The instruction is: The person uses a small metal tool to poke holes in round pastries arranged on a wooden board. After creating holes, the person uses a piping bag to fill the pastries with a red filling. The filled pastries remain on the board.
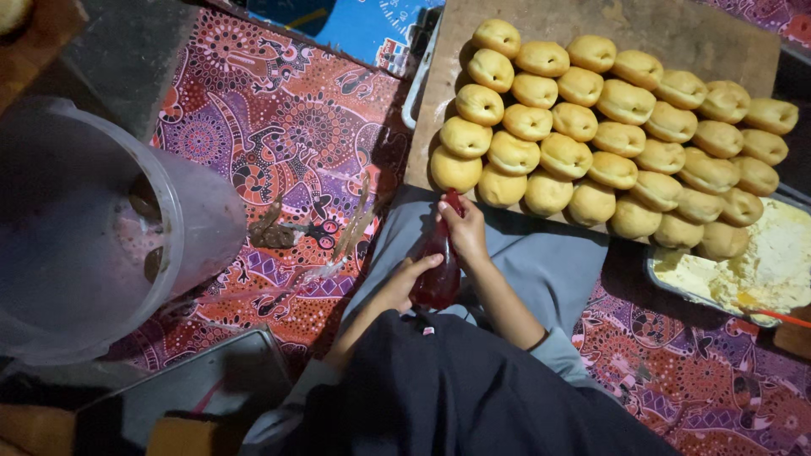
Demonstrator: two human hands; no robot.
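Observation:
A clear piping bag of dark red filling (439,274) rests over my lap. My right hand (465,230) grips its upper, narrow end, close to the front edge of a wooden board (676,34). My left hand (404,283) holds the bag's fat lower part from the left. Several round golden buns (591,135) lie in tight rows on the board, the nearest ones just beyond my right hand.
A large translucent plastic tub (182,215) stands at the left on a patterned red cloth (279,127). Scissors (308,230) lie on the cloth beside it. A metal tray of pale yellow cream (764,270) sits at the right. A dark flat tray (203,384) lies at the lower left.

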